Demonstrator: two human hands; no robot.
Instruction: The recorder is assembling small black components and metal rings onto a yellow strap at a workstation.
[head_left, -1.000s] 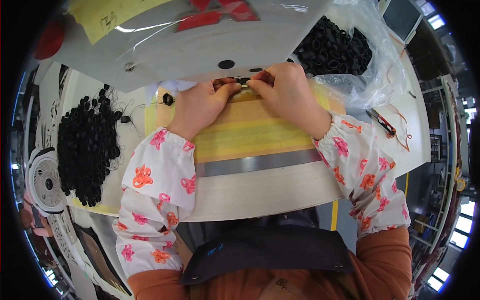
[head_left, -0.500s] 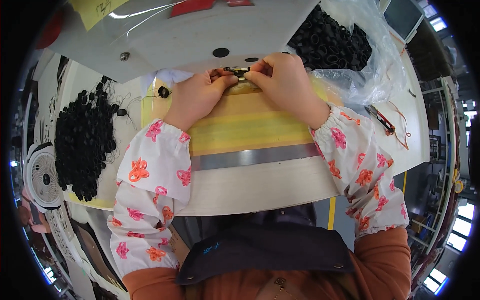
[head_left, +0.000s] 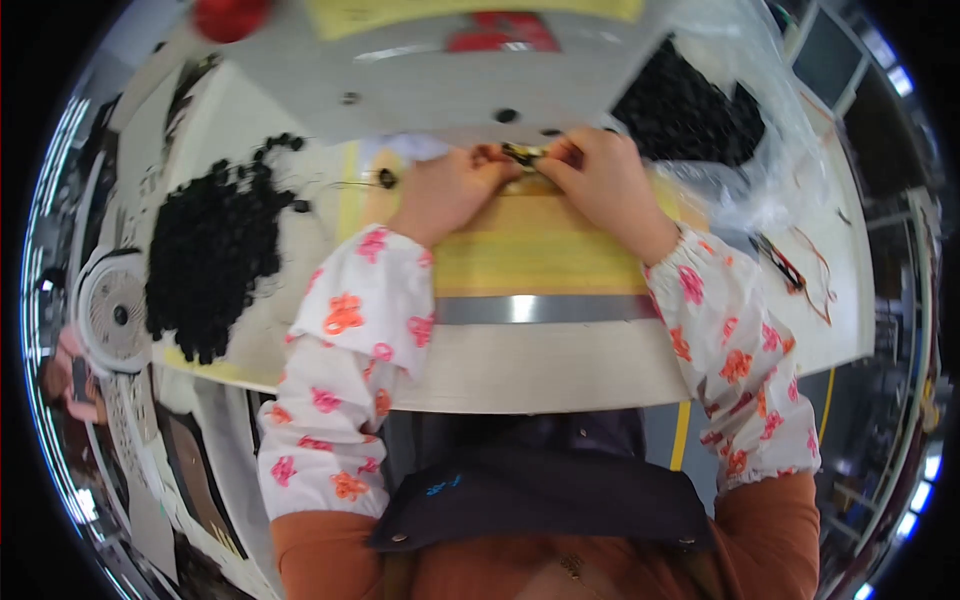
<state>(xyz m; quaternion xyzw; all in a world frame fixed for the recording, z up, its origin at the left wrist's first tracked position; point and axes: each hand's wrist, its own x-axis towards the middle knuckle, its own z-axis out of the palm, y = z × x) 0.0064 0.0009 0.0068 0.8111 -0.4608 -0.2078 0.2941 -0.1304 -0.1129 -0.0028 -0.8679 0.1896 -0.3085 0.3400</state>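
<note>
A pale worktable [head_left: 560,365] is seen from above, and a yellow work pad [head_left: 530,255] with a grey strip [head_left: 545,308] along its near edge lies at the middle of it; all places below are given from this pad. At the pad's far edge a small dark part with brass-coloured metal [head_left: 524,154] is pinched between both hands. The left hand [head_left: 448,190] is closed on its left end and the right hand [head_left: 598,180] on its right end, fingertips nearly meeting; the part's exact form is too small to be told. For the fitting to be done well, it is judged that the part should be kept low over the pad, with both wrists rested on it, so that anything dropped is caught there rather than lost among the heaps.

Left of the pad a large heap of small black parts [head_left: 215,265] is spread on the table. Beyond the pad to the right, a second black heap [head_left: 690,110] is held in a clear plastic bag [head_left: 775,150], whose loose film comes close to the right wrist and could be snagged. Right of the pad some thin orange wires [head_left: 800,275] are laid. One loose black ring [head_left: 387,179] sits just beside the left hand. Far left of the pad a small white fan [head_left: 112,310] stands.
</note>
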